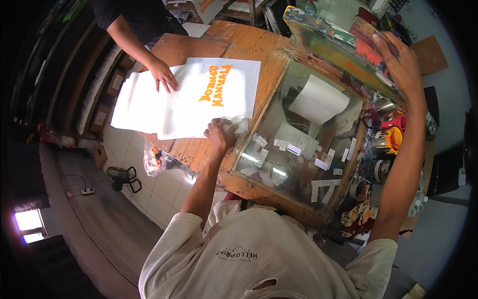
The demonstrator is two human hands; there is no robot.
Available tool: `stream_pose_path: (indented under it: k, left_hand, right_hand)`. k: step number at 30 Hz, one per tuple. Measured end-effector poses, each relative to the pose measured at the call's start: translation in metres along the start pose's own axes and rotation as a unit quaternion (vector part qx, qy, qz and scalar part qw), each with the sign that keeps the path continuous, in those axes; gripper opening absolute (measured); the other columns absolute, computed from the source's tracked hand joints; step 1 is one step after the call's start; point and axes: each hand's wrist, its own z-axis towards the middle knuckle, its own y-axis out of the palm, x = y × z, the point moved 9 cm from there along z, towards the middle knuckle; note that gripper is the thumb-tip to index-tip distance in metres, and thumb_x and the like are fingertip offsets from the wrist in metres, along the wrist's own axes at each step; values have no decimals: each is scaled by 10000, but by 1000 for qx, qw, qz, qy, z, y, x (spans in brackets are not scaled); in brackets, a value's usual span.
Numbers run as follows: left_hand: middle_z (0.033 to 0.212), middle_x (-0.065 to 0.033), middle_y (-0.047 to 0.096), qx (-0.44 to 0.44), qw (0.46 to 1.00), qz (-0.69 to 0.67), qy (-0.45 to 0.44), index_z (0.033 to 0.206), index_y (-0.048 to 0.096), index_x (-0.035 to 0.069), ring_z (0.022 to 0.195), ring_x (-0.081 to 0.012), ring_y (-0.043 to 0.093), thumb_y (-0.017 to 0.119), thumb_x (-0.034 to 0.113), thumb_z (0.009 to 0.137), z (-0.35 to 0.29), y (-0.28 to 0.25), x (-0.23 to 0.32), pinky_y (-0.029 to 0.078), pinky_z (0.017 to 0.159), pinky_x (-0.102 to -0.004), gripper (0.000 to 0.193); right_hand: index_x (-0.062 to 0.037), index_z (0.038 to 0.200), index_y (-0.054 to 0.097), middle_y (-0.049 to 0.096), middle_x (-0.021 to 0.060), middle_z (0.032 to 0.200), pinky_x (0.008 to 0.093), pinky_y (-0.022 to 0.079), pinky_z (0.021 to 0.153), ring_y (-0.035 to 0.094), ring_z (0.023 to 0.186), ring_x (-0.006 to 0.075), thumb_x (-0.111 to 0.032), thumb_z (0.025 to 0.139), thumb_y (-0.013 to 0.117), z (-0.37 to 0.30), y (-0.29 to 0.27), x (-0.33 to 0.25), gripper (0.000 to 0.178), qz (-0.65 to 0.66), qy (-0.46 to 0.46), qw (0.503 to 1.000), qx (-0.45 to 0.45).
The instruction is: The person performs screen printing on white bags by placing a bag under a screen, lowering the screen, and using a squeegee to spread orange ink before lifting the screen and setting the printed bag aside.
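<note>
The left hand (220, 132) is pressing down on the near corner of a white sheet (234, 79) printed with orange lettering, fingers curled and pinching the edge right where the wooden counter (249, 47) meets the glass panel (298, 139). That sheet is lying flat on top of a spread of plain white sheets (137, 107) covering the far left part of the counter.

The right hand (401, 62) is up high at the right, fingers spread and wrapped over the far edge of a paint-smeared printing frame (343, 55), holding it tilted up off the glass. Green, orange and red stains are running along the frame's wood.

Across the counter, another person's hand (163, 75) is resting palm down on the white sheets, just beside the orange print, the arm coming in from a dark sleeve at the top.

Under the raised frame, the glass panel is showing bits of white tape and a curled white paper (318, 102) lying beneath it. To the right of the glass, a yellow tub (393, 139) and a stained rag (356, 217) are crowding the counter's edge. A plastic bag (159, 159) is hanging below the near left side.
</note>
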Motion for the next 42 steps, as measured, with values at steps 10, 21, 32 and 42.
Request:
stream_pose_path:
  k: [10,21,32,42]
  left_hand:
    - [770,-83,736,-153,939,-284,-118,944,806,-27,666,-149,628,846,311,845,31,2,-34,481,603,-288,355]
    - [813,-79,756,-259,910,-302,-116,908,804,-18,796,-161,637,853,244,796,36,0,-25,469,781,-337,289]
    - [1572,-271,420,-181,976,31,119,1430,583,140,1562,-477,132,611,466,998,0,39,63,37,1187,-759,542]
    - [1713,-195,139,-200,896,77,389,1615,348,178,1581,-450,62,475,478,1051,-90,166,251,52,1140,-810,651]
  right_hand:
    - [-106,1198,710,739,154,886,419,519,791,688,739,313,-567,999,561,-2,0,-1,524,20,-27,999,8]
    - [-135,1234,721,757,159,964,417,523,871,721,842,319,-573,991,567,-1,1,-1,524,17,-41,999,9]
    - [-55,1205,686,716,172,1028,397,494,904,673,953,332,-497,1004,608,1,-12,-32,491,30,-28,999,-4]
    - [-29,968,717,716,64,736,379,552,767,684,722,114,-399,1041,562,-3,-19,-20,408,29,109,985,-127]
